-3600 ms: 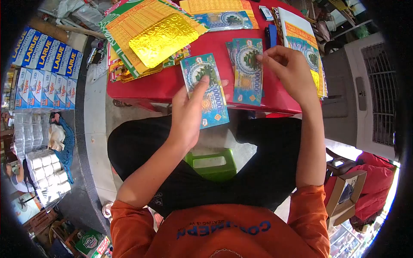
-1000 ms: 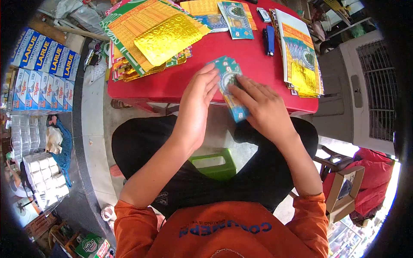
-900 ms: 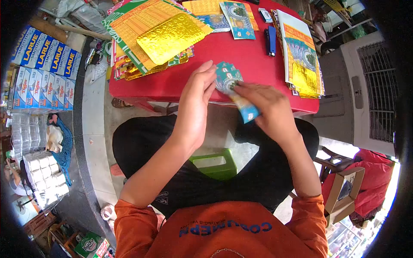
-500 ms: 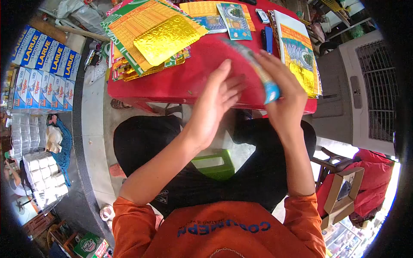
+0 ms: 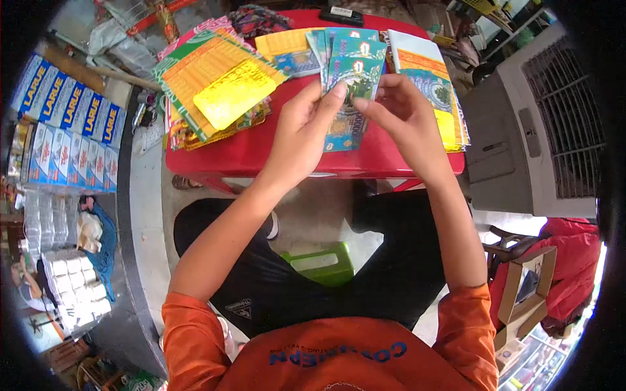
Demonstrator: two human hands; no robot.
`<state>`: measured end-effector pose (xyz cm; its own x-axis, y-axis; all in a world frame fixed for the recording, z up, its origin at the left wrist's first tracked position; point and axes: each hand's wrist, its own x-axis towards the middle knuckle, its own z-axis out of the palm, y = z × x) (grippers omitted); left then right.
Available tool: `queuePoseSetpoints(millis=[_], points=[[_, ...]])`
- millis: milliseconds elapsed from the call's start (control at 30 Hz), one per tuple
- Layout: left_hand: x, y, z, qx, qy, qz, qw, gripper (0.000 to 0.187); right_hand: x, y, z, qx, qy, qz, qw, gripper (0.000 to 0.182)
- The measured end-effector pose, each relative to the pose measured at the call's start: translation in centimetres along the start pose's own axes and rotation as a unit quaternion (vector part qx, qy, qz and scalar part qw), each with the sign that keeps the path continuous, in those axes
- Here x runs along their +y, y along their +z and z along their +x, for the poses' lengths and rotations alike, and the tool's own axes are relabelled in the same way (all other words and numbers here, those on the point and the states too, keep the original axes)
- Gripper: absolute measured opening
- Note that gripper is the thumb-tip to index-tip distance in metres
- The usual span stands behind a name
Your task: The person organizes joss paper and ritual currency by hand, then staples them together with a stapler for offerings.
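Note:
Blue-green printed notes (image 5: 354, 68) are fanned out over the red table (image 5: 287, 153), held between my two hands. My left hand (image 5: 306, 127) has its thumb pressed on their left side. My right hand (image 5: 407, 124) pinches their right side, its thumb on the front and its fingers partly behind. To the left lies a pile of patterned papers (image 5: 179, 72) with a shiny gold sheet (image 5: 236, 94) on top. A stack with white, orange, blue and gold sheets (image 5: 420, 72) lies at the right. Orange papers (image 5: 277, 45) are behind my left hand.
A black object with a label (image 5: 342, 16) and dark patterned cloth (image 5: 257, 21) are at the far edge. A green stool (image 5: 321, 264) stands between the legs. Stacked drink boxes (image 5: 68, 98) are at left; a grey air cooler (image 5: 521, 130) and open carton (image 5: 525, 287) at right.
Both hands have moved forward and come together around the notes. The bent, blurred notes in my right hand are now spread flat and upright. My left hand, empty before, now holds their left side.

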<state>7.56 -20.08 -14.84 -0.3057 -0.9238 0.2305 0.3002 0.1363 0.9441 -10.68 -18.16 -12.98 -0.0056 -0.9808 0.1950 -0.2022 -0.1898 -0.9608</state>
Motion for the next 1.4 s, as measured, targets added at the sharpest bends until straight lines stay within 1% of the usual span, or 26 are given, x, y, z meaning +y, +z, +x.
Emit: queuePoseSetpoints(millis=[33, 67, 133, 200, 267, 367, 433, 533, 600, 700, 767, 967, 1100, 1167, 1200, 1267, 1400], points=[[0.1, 0.2, 0.3, -0.006, 0.002, 0.0, 1.0, 0.034, 0.0, -0.3, 0.5, -0.023, 0.004, 0.008, 1.0, 0.03], [0.1, 0.5, 0.3, 0.001, 0.007, -0.018, 1.0, 0.033, -0.2, -0.4, 0.6, -0.019, 0.001, 0.007, 1.0, 0.03], [0.0, 0.6, 0.2, 0.024, 0.014, -0.056, 0.998, 0.031, -0.4, 0.0, 0.7, -0.024, 0.014, 0.086, 0.996, 0.017], [-0.1, 0.2, 0.0, 0.033, -0.005, -0.082, 0.996, 0.029, 0.9, 0.1, 0.7, -0.023, 0.015, 0.081, 0.996, 0.017], [-0.6, -0.4, -0.1, 0.045, -0.021, -0.073, 0.996, 0.029, 1.2, 0.3, 0.2, -0.001, 0.048, 0.065, 0.997, 0.017], [-1.0, -0.7, -0.2, 0.063, -0.021, -0.044, 0.997, 0.03, 1.5, 0.3, 0.0, 0.01, 0.051, 0.061, 0.997, 0.02], [-0.8, -0.5, -0.4, 0.066, -0.03, -0.052, 0.996, 0.03, 1.4, 0.4, 0.0, 0.011, 0.055, 0.06, 0.997, 0.02], [-0.9, -0.5, -0.7, 0.069, -0.039, -0.06, 0.995, 0.029, 1.4, 0.4, 0.0, 0.02, 0.07, 0.08, 0.994, 0.021], [-1.0, -0.4, -0.9, 0.068, -0.042, -0.061, 0.995, 0.029, 1.4, 0.3, -0.1, 0.024, 0.098, 0.089, 0.991, 0.021], [-1.0, -0.6, -1.1, 0.066, -0.056, -0.061, 0.994, 0.028, 1.3, 0.4, 0.0, 0.041, 0.109, 0.097, 0.988, 0.023], [-1.0, -0.8, -1.3, 0.05, -0.069, -0.051, 0.995, 0.032, 1.6, 0.3, 0.0, 0.037, 0.107, 0.097, 0.989, 0.022], [-1.1, -0.9, -1.6, 0.041, -0.058, -0.057, 0.996, 0.032, 1.4, 0.4, 0.1, 0.035, 0.098, 0.111, 0.988, 0.021], [-1.0, -0.7, -1.5, 0.066, -0.06, -0.062, 0.994, 0.033, 1.6, 0.6, 0.1, 0.045, 0.091, 0.113, 0.988, 0.019], [-1.7, -1.5, -1.5, 0.05, -0.111, -0.061, 0.991, 0.042, 1.6, 0.7, 0.1, 0.051, 0.093, 0.122, 0.987, 0.019], [-1.5, -1.2, -1.5, 0.05, -0.111, -0.061, 0.991, 0.042, 1.6, 0.8, 0.0, 0.056, 0.096, 0.131, 0.985, 0.019], [-1.0, -0.6, -1.5, 0.042, -0.096, -0.15, 0.983, 0.045, 1.9, 0.9, 0.0, 0.063, 0.096, 0.146, 0.983, 0.019], [-1.3, -0.7, -1.5, 0.043, -0.108, -0.131, 0.985, 0.042, 1.7, 1.4, -0.1, 0.081, 0.102, 0.162, 0.978, 0.019]])
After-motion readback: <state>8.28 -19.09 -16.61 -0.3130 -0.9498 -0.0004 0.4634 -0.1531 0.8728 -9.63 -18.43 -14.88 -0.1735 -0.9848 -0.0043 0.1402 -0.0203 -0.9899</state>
